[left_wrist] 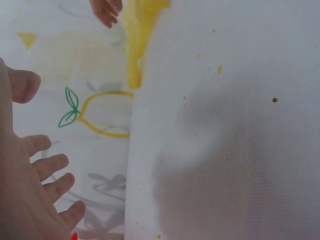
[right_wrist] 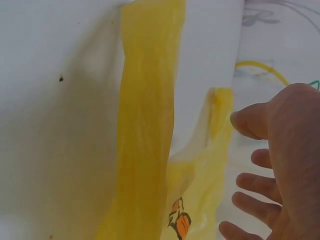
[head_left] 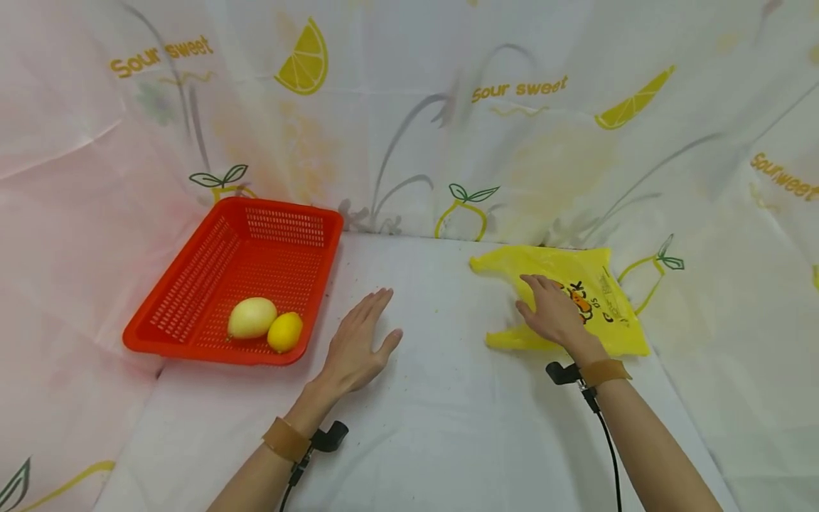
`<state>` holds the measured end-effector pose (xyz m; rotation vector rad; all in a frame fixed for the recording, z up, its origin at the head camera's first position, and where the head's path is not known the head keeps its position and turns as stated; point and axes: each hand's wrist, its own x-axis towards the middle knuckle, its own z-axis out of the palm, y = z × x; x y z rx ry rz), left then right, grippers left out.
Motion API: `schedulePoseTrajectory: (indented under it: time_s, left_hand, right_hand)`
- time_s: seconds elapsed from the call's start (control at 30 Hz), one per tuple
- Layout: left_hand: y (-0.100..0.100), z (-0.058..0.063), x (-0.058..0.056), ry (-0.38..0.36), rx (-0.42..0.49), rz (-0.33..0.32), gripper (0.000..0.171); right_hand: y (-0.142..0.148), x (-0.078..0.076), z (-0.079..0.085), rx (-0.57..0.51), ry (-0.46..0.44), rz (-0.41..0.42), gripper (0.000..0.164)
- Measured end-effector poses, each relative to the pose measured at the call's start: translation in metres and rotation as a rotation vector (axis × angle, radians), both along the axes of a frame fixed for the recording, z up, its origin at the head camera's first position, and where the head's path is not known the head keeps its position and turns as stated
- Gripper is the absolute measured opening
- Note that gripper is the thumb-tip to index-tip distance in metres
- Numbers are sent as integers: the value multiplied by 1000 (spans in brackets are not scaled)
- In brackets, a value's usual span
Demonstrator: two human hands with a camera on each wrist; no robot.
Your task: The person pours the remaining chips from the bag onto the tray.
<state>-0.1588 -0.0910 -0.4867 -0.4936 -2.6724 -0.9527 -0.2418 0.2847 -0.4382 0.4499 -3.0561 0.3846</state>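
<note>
My left hand (head_left: 358, 345) is held over the white table, just right of a red plastic basket (head_left: 153, 334). Its fingers are straight, the thumb stands apart, and it holds nothing. Inside the basket's near right corner lie a large pale yellow lemon-shaped fruit (head_left: 252, 318) and a smaller bright yellow lemon (head_left: 285, 332). On the right, a yellow plastic bag (head_left: 512, 259) lies flat with its two handles pointing left. Over the bag hovers my right hand (head_left: 552, 309), fingers extended and nothing in its grasp. Both bag handles show beside that hand in the right wrist view.
A white cloth printed with lemons and lettering (head_left: 384, 107) hangs behind the table and along its sides. White tabletop (head_left: 435, 412) lies between basket and bag, with small specks on it. Each wrist wears a brown strap with a small black camera and cable.
</note>
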Motion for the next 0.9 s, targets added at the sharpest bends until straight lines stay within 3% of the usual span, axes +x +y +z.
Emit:
schedulePoseTrajectory:
  time_s: [0.17, 0.47, 0.63, 0.9]
  left_hand:
    - [0, -2, 0, 6, 2, 1, 69]
    - [-1, -3, 4, -5, 2, 2, 69]
    - [-6, -3, 6, -7, 3, 6, 69]
    - [-3, 3, 8, 9, -23, -11, 70]
  right_hand:
    - [3, -11, -2, 119, -56, 7, 60]
    - [0, -23, -15, 340, -35, 36, 60]
    - [-4, -29, -18, 438, 3, 10, 51]
    - [13, -32, -21, 490, 48, -63, 29]
